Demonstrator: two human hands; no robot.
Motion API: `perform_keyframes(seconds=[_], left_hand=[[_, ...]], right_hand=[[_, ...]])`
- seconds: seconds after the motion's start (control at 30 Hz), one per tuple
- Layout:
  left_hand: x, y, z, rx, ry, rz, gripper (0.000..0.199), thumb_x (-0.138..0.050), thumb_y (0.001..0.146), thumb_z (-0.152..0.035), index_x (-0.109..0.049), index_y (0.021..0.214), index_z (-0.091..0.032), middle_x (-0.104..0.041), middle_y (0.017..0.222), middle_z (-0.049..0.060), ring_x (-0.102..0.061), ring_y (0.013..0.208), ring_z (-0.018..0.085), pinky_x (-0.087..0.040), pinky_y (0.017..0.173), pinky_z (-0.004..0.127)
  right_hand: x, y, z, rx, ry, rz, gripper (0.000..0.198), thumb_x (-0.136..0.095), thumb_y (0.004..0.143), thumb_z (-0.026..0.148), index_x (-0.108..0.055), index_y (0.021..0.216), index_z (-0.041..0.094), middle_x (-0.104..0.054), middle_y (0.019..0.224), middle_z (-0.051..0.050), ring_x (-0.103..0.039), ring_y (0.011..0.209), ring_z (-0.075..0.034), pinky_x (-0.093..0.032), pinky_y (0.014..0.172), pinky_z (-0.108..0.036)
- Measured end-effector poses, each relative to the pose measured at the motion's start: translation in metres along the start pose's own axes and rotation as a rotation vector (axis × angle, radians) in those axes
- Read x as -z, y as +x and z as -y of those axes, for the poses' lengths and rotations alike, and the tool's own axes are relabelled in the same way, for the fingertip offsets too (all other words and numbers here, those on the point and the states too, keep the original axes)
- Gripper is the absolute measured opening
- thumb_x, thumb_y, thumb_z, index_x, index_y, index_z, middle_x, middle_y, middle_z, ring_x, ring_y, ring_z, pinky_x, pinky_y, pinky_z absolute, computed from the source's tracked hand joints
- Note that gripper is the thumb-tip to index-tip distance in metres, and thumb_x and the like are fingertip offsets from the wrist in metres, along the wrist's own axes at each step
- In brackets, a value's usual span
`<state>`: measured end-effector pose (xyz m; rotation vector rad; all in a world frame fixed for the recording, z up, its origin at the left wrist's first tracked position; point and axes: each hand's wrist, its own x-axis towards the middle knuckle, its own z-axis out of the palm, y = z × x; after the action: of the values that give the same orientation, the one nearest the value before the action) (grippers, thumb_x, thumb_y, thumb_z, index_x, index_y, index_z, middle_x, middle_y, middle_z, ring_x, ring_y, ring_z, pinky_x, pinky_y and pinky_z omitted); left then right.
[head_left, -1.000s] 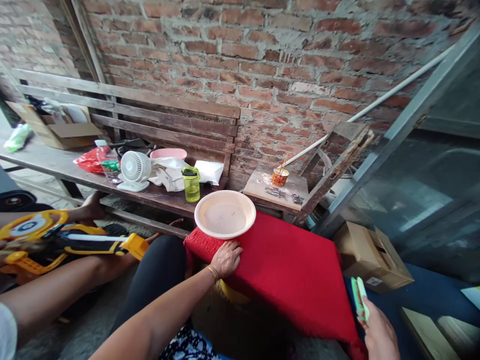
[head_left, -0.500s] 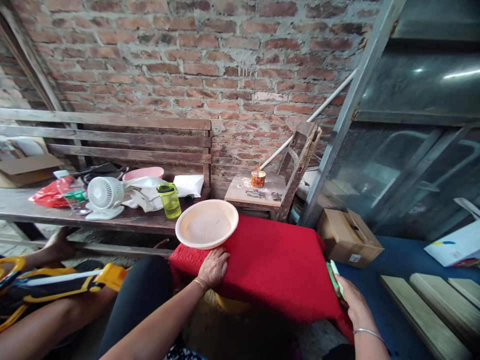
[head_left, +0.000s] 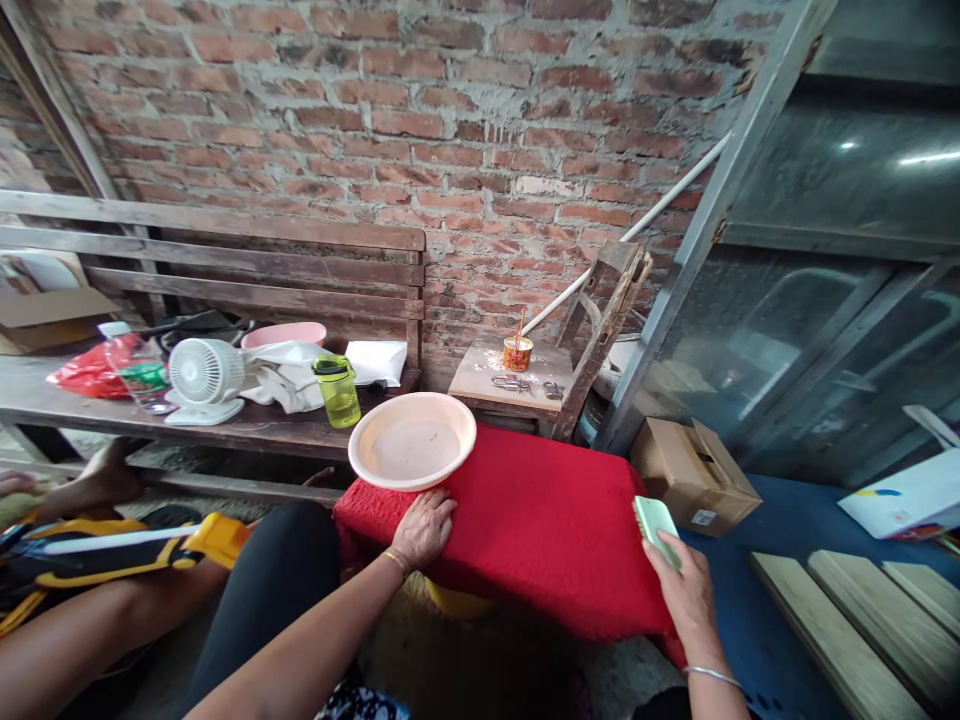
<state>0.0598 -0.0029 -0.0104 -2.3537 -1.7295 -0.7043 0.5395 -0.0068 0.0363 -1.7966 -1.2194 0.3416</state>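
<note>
A red cloth [head_left: 547,530] covers a low table in front of me. My left hand [head_left: 424,527] lies palm down on the cloth's near left edge, its fingers stretched out just below the rim of a pale basin [head_left: 412,485]. That shallow basin rests on the cloth's far left corner. At the right edge, my right hand [head_left: 682,580] grips a light green scrub brush [head_left: 655,520]. The brush is tilted, with its back toward me and bristles showing on its left side against the cloth. Part of its lower end is hidden by my fingers.
On the bench [head_left: 300,432] at left stand a white fan [head_left: 206,375] and a green bottle [head_left: 337,390]. Behind the table is a wooden chair [head_left: 510,390] with a red cup [head_left: 517,353]. A cardboard box [head_left: 690,480] stands right. Another person's leg [head_left: 142,610] is at left.
My right hand has moved the brush up from the cloth's right side onto its top edge, turning the brush's back into view. The left hand stays in place on the cloth.
</note>
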Motion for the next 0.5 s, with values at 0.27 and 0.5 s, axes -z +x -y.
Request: perform_keyframes(seconds=[0.27, 0.5], left_hand=[[0.002, 0.000, 0.000, -0.010, 0.020, 0.005, 0.034, -0.051, 0.088, -0.014, -0.073, 0.113, -0.022, -0.071, 0.124, 0.012, -0.065, 0.118, 0.028, -0.049, 0.108, 0.045], [0.005, 0.001, -0.001, -0.015, -0.002, 0.003, 0.033, -0.051, 0.088, -0.015, -0.073, 0.112, -0.023, -0.071, 0.123, 0.011, -0.066, 0.117, 0.028, -0.050, 0.107, 0.044]], right_hand=[[-0.030, -0.015, 0.008, 0.252, -0.310, 0.123, 0.053, -0.052, 0.080, 0.061, -0.076, 0.107, 0.022, -0.067, 0.103, -0.015, -0.061, 0.097, -0.032, -0.051, 0.093, -0.047], [0.021, 0.002, -0.022, -0.265, -0.292, -0.048, 0.051, -0.060, 0.067, 0.066, -0.077, 0.091, 0.024, -0.068, 0.081, -0.015, -0.065, 0.099, -0.042, -0.052, 0.085, -0.053]])
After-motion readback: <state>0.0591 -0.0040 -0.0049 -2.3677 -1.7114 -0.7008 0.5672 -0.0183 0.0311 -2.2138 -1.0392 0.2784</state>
